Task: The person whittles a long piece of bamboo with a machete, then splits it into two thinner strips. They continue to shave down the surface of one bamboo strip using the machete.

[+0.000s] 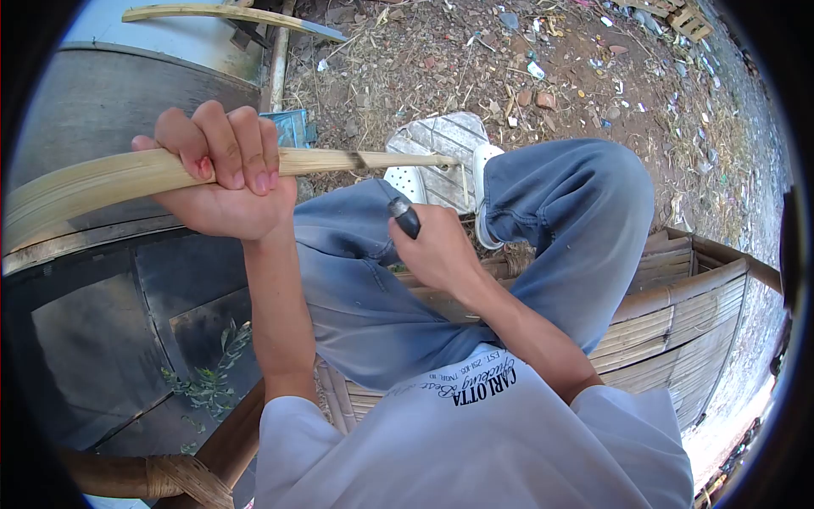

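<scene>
A long, pale split bamboo strip (93, 188) runs from the left edge to above the worn slab between my feet. My left hand (222, 161) is closed around it, fingers wrapped over the top. There is a red mark on one finger. Near my right thigh, my right hand (441, 248) is closed on a knife (405, 217) with a dark handle and a metal collar. Its thin blade points up toward the strip and barely shows. A dark band marks the strip just beyond the blade.
I sit on a bamboo bench (678, 301). White clogs (404, 182) are on my feet, on the worn slab (437, 136). Another bamboo strip (229, 12) lies at the upper left. Littered soil (577, 93) spreads ahead, and a leafy plant (212, 373) grows at lower left.
</scene>
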